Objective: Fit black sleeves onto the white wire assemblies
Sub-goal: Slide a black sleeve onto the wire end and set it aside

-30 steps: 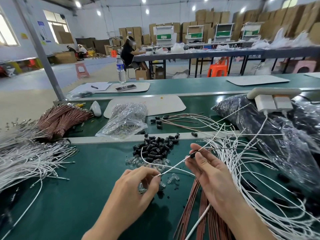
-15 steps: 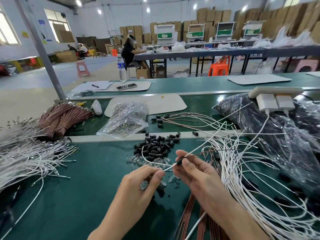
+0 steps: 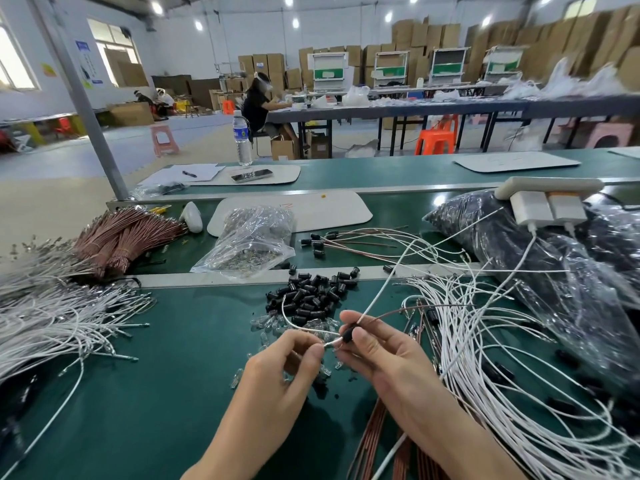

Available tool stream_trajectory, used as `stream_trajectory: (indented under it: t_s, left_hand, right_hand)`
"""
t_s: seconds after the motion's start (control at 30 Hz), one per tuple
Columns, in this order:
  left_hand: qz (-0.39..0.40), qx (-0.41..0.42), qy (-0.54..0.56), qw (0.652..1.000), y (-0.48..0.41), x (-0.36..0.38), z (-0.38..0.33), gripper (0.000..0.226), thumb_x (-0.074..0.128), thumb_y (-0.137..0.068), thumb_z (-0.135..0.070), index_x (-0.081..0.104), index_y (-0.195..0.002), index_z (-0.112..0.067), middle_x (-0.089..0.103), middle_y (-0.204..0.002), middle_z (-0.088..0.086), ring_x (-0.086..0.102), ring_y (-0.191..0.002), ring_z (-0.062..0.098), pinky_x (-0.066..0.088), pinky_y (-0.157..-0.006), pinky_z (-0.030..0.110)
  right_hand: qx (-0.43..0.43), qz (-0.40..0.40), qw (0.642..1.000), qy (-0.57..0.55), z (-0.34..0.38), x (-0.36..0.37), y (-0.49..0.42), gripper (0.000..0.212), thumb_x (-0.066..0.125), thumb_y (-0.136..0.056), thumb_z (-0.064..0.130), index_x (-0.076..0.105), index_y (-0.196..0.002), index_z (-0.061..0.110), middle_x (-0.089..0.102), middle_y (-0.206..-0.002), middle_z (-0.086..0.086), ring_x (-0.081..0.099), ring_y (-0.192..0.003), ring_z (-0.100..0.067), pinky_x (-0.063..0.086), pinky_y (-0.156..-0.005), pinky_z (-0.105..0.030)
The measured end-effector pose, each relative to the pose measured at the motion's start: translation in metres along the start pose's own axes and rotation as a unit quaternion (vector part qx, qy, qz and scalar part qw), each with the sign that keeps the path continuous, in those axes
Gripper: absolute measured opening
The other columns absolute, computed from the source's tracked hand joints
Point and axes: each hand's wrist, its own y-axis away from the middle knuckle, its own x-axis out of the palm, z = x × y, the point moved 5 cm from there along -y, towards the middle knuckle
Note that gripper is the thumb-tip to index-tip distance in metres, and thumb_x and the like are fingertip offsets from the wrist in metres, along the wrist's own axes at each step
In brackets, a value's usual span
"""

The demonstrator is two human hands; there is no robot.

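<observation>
Head view: both hands work low-centre over the green worktop [image 3: 156,375].

- R hand: right hand [image 3: 384,355] pinches a black sleeve [image 3: 347,333] between thumb and forefinger. A white wire [image 3: 379,294] and a thin brown lead exit the sleeve's far end, running up and to the right.
- L hand: left hand [image 3: 284,368] has its fingertips closed on a short white wire end that enters the sleeve's near mouth. Cannot tell whether it is the same wire that exits the far end.
- Key relation: the sleeve lies just right of the L fingertips, nearly touching them. Its long axis runs low-left to high-right, approx. in line with the pinched wire end. The R hand is the nearer one and already holds it.
- Judgement: fitting is in progress, seating depth not visible. The next push should run along that axis, as any skew could kink the wire.
- Stock: loose sleeve pile [image 3: 311,294] just beyond the hands, wire assemblies [image 3: 491,358] to the right.
</observation>
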Motion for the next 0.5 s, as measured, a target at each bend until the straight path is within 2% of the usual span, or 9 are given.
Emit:
stream_trajectory:
  t_s: [0.17,0.27,0.4,0.5]
  left_hand:
    - [0.012,-0.015,0.043,0.999,0.0009,0.0040,-0.0002,0.025,0.050,-0.092,-0.058,0.062,-0.093,-0.036,0.067,-0.077,-0.005,0.062,-0.069,0.011,0.049,-0.061,0.022]
    - [0.016,-0.017,0.047,0.999,0.0015,0.0054,-0.0017,0.024,0.051,-0.095,-0.057,0.062,-0.093,-0.037,0.068,-0.078,-0.003,0.063,-0.070,0.014,0.050,-0.065,0.026]
    - [0.017,-0.020,0.049,0.998,0.0013,0.0061,-0.0046,0.020,0.049,-0.091,-0.056,0.061,-0.092,-0.041,0.069,-0.078,-0.005,0.064,-0.070,0.013,0.049,-0.064,0.018]
    - [0.021,-0.022,0.050,0.998,0.0011,0.0078,-0.0049,0.015,0.050,-0.093,-0.049,0.061,-0.091,-0.039,0.067,-0.077,-0.006,0.063,-0.069,0.013,0.049,-0.063,0.021]
  right_hand:
    - [-0.010,0.017,0.998,0.056,-0.0010,0.0016,0.0001,0.048,0.093,-0.066,0.026,0.078,-0.111,0.020,0.074,-0.098,-0.004,0.070,-0.094,-0.018,0.057,-0.088,-0.027]
    - [-0.016,0.018,0.997,0.073,-0.0003,0.0016,0.0008,0.057,0.095,-0.060,0.037,0.076,-0.113,0.024,0.075,-0.100,-0.004,0.070,-0.095,-0.017,0.056,-0.089,-0.027]
    - [-0.014,0.021,0.994,0.110,-0.0017,0.0049,0.0032,0.049,0.088,-0.068,0.031,0.075,-0.115,0.030,0.075,-0.103,-0.005,0.072,-0.098,-0.019,0.056,-0.088,-0.027]
    - [-0.009,0.017,0.993,0.115,-0.0038,0.0060,0.0036,0.045,0.086,-0.072,0.028,0.074,-0.115,0.032,0.075,-0.100,-0.007,0.073,-0.098,-0.024,0.058,-0.091,-0.033]
